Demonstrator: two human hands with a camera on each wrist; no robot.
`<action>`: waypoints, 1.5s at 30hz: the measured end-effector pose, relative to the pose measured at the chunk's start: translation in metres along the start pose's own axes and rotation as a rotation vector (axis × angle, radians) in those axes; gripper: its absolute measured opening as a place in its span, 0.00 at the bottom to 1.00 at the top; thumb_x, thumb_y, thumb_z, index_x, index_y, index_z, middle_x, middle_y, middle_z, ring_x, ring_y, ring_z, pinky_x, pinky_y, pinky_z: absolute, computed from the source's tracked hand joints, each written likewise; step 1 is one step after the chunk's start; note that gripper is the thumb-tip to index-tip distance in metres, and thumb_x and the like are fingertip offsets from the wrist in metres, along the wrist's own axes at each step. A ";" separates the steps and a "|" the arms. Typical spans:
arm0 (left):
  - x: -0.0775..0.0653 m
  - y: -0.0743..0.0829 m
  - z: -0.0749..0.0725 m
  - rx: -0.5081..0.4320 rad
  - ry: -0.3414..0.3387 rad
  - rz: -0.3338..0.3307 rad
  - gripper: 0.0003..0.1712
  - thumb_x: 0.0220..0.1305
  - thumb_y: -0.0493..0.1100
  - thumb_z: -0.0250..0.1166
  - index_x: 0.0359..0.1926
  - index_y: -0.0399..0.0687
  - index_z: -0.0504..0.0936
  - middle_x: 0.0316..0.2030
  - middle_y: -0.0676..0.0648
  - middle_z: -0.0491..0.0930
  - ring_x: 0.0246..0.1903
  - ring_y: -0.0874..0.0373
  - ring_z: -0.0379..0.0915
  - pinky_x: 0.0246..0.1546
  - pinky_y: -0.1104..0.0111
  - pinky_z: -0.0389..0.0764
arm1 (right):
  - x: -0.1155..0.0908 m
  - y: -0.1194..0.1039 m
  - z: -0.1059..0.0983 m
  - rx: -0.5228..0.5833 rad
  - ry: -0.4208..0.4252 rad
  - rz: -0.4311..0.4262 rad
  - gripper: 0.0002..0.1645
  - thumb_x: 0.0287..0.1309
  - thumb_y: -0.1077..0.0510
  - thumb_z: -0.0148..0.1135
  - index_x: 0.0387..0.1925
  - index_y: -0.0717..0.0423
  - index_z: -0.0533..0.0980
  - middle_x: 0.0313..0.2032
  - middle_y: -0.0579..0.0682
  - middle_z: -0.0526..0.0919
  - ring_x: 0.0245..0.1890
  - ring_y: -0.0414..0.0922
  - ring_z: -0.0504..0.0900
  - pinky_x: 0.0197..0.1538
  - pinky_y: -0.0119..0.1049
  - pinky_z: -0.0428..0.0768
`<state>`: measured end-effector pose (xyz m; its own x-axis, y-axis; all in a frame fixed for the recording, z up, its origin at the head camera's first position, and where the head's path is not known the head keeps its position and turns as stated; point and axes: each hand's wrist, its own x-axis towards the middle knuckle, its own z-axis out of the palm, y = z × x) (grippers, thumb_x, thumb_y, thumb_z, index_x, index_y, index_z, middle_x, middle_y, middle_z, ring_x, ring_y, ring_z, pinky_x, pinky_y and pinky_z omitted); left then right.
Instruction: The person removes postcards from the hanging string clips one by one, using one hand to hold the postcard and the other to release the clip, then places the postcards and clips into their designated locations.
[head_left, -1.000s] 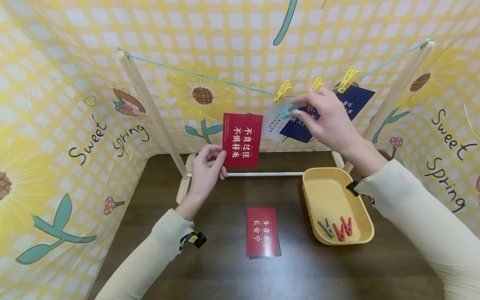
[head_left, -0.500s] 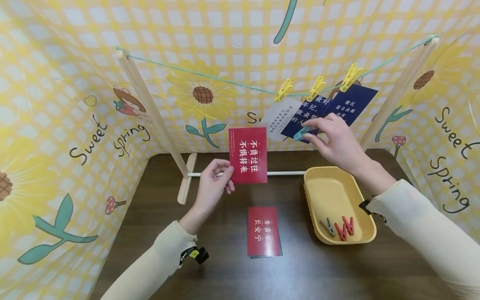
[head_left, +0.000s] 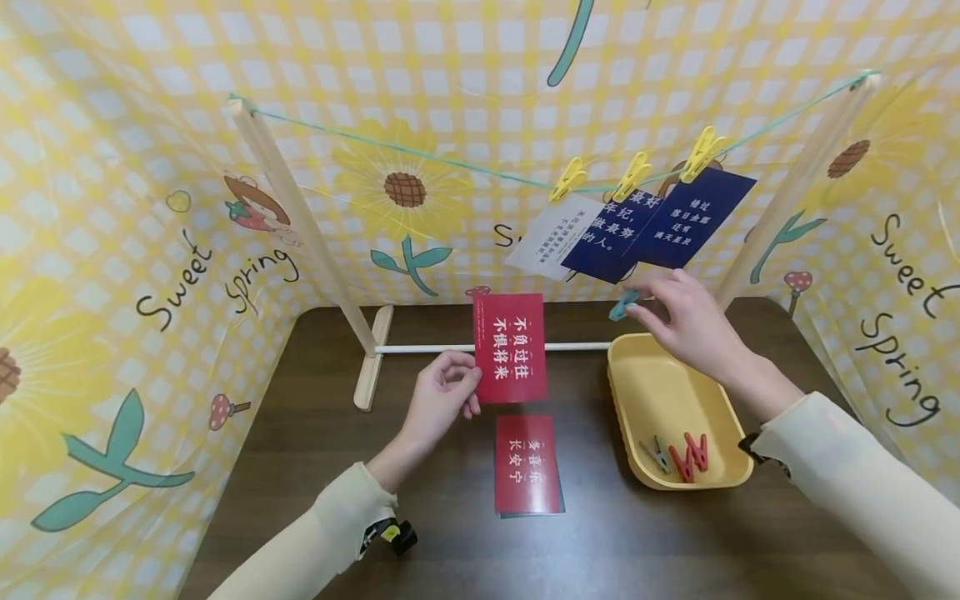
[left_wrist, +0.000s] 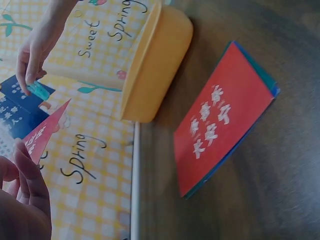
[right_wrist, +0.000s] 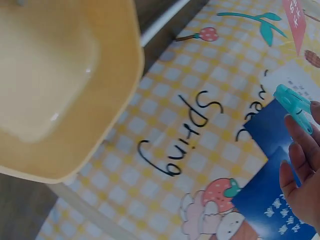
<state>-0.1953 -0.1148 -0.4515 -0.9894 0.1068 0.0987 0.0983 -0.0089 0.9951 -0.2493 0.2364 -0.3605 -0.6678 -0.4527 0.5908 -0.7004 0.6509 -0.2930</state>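
My left hand (head_left: 447, 392) pinches the left edge of a red card (head_left: 510, 348) with white characters, holding it above the table. In the left wrist view that card (left_wrist: 37, 137) shows nearly edge-on. A teal clothespin (head_left: 623, 305) is pinched between the thumb and fingers of my right hand (head_left: 686, 321), over the far end of the yellow basket (head_left: 617, 400). In the right wrist view the clothespin (right_wrist: 295, 106) points away from the fingertips. Behind, a green string (head_left: 420, 155) bears a white card (head_left: 551, 237) and two dark blue cards (head_left: 693, 218), clipped by yellow clothespins (head_left: 633, 177).
A stack of cards (head_left: 527, 467), red on top, lies on the dark table (head_left: 450, 533). Two red clothespins (head_left: 688, 458) and a greyish-green one (head_left: 656, 454) lie in the basket. Wooden posts (head_left: 300, 225) carry the string, with a white rod (head_left: 427, 348) low between them.
My left hand has brought the red card down and a little right, toward the table. The right hand has drawn down and away from the string, still holding the teal clothespin.
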 end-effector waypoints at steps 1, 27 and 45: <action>-0.001 -0.002 0.000 0.000 -0.009 -0.014 0.08 0.74 0.32 0.62 0.48 0.31 0.77 0.31 0.42 0.83 0.16 0.59 0.76 0.19 0.72 0.79 | -0.003 0.001 0.001 -0.002 -0.006 0.010 0.14 0.60 0.67 0.73 0.48 0.64 0.83 0.38 0.54 0.90 0.37 0.50 0.74 0.39 0.40 0.68; -0.052 -0.063 0.008 0.073 -0.214 -0.285 0.10 0.75 0.36 0.63 0.49 0.31 0.75 0.28 0.40 0.83 0.17 0.61 0.76 0.19 0.72 0.81 | -0.073 0.029 0.025 0.022 -0.371 0.374 0.20 0.69 0.53 0.69 0.53 0.63 0.78 0.47 0.60 0.88 0.52 0.60 0.85 0.56 0.63 0.80; -0.065 -0.075 0.006 0.231 -0.289 -0.374 0.03 0.70 0.33 0.64 0.40 0.35 0.79 0.20 0.47 0.80 0.14 0.63 0.73 0.16 0.74 0.75 | -0.091 0.043 0.043 0.024 -0.617 0.272 0.10 0.65 0.57 0.71 0.39 0.61 0.80 0.32 0.48 0.89 0.35 0.49 0.83 0.41 0.47 0.82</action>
<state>-0.1374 -0.1151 -0.5329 -0.8945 0.3310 -0.3006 -0.2030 0.2983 0.9326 -0.2296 0.2793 -0.4588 -0.8378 -0.5444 -0.0420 -0.4876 0.7806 -0.3911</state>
